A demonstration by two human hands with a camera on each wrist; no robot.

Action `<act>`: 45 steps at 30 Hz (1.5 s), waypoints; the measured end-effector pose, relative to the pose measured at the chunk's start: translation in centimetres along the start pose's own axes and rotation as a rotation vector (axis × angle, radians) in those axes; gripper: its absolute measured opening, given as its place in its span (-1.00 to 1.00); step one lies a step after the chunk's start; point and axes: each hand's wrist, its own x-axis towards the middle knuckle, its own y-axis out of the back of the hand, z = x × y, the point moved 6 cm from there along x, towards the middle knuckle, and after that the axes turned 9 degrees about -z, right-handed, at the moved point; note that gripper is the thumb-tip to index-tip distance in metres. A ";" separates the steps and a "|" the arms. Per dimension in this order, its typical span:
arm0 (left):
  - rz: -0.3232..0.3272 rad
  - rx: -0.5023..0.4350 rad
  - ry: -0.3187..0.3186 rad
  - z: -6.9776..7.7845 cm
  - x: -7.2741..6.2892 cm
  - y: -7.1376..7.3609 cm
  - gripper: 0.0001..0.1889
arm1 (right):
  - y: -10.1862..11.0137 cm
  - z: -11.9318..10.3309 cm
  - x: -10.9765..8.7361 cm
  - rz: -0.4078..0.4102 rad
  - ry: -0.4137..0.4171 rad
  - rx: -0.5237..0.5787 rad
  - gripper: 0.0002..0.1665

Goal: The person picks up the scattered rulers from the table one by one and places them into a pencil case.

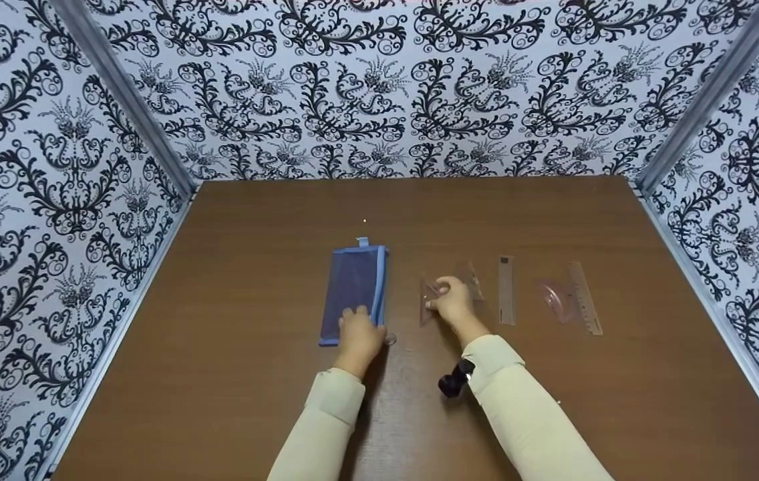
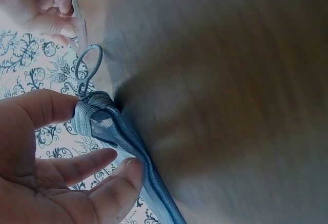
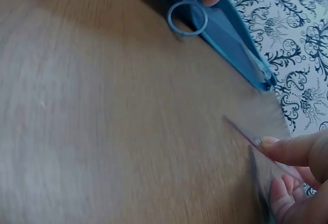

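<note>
A blue zip pouch with a mesh face lies on the table, its zip edge to the right. My left hand holds its near right corner, thumb at the zip end and fingers at the pouch edge. The grey zip-pull ring sticks out beside that thumb. To the right, my right hand pinches a clear pinkish set square between thumb and fingers, tilted up from the table. Just behind that hand lies another clear set square, partly covered by it.
Right of the hands a clear ruler, a pink protractor and a second ruler lie on the brown table. Patterned walls stand behind and at both sides. A black wrist camera juts from the right sleeve.
</note>
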 end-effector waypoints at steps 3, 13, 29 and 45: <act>-0.014 -0.012 0.005 -0.1 0.1 -0.1 -0.47 | -0.2 0.3 0.0 -0.007 -0.028 0.137 -0.40; -0.035 -0.037 0.028 -0.2 0.1 0.0 -0.42 | -0.3 0.5 0.2 -0.005 0.014 0.261 -0.52; -0.001 -0.036 0.014 -0.4 0.2 0.0 -0.41 | -1.1 0.0 -0.4 -0.047 -0.046 0.508 -0.43; -0.021 -0.054 0.052 -0.6 0.3 -0.1 -0.40 | -3.8 -2.2 0.1 -0.112 -0.039 0.419 -0.43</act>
